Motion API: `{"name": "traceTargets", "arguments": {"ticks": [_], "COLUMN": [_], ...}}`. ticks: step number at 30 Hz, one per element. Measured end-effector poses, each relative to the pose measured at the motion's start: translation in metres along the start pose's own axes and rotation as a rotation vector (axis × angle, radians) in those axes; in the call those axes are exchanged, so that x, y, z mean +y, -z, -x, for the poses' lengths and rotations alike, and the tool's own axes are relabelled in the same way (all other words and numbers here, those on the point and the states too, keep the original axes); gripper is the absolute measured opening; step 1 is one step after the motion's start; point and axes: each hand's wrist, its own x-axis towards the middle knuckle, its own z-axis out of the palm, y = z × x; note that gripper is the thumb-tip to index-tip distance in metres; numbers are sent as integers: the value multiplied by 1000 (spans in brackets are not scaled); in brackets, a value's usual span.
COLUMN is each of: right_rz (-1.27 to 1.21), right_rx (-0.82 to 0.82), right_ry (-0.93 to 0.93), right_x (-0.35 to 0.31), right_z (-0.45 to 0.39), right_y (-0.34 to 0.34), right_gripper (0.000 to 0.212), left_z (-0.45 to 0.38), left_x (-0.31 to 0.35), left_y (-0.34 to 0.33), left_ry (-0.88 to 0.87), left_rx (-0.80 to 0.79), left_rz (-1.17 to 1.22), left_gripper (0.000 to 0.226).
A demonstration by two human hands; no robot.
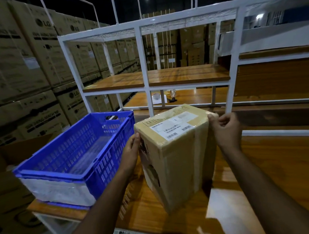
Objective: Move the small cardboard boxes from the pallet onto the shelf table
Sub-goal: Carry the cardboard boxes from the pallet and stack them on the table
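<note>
Box: tall tan plastic-wrapped cardboard box (176, 151) upright on the wooden shelf table (274, 165), beside the blue slatted plastic crate (78, 154).
Left hand (132, 151): flat against box's left side.
Right hand (226, 130): fingers curled, pinching top right corner.
Progress: this box apparently delivered, release pending; pallet unseen, remainder unknown.
</note>
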Motion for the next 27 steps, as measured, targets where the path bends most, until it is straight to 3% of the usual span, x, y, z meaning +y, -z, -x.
{"name": "traceTargets", "arguments": {"ticks": [2, 5, 8, 10, 13, 15, 17, 20, 21, 23, 25, 27], "right_rz": [26, -89, -344, -332, -274, -295, -299, -273, -262, -254, -257, -260], "right_rx": [-65, -304, -564, -574, -422, -366, -411, -522, -532, -500, -442, -378], "right_ry": [-4, -52, -284, -277, -195, -169, -153, -146, -126, -86, -85, -102], "right_x": [2, 2, -1, -1, 4, 12, 20, 28, 33, 41, 44, 42], "right_z": [6, 14, 18, 18, 20, 23, 31, 51, 57, 63, 62, 58], "right_y": [-4, -5, -3, -3, -5, -3, -2, 1, 0, -1, -3, -3], "right_gripper": [25, 26, 22, 32, 47, 52, 56, 38, 36, 40, 42, 44], "left_z": [6, 17, 22, 22, 14, 4, -13, -36, -42, -41, -38, -33], "left_x": [1, 0, 5, 9, 9, 3, -10, -29, -36, -37, -35, -32], "left_y": [-5, -11, -17, -19, -14, -9, 0, 13, 17, 18, 17, 15], "left_ry": [-50, -84, -123, -171, -207, -183, -89, 161, 229, 272, 269, 246], "left_rx": [23, 74, 100, 130, 260, 386, 425, 279, 186, 0, -56, -53], "left_rz": [33, 109, 149, 120, 63, 66, 74, 89, 142, 223, 236, 241], "left_gripper": [42, 53, 56, 49, 38, 31, 38, 81, 86, 73, 69, 78]}}
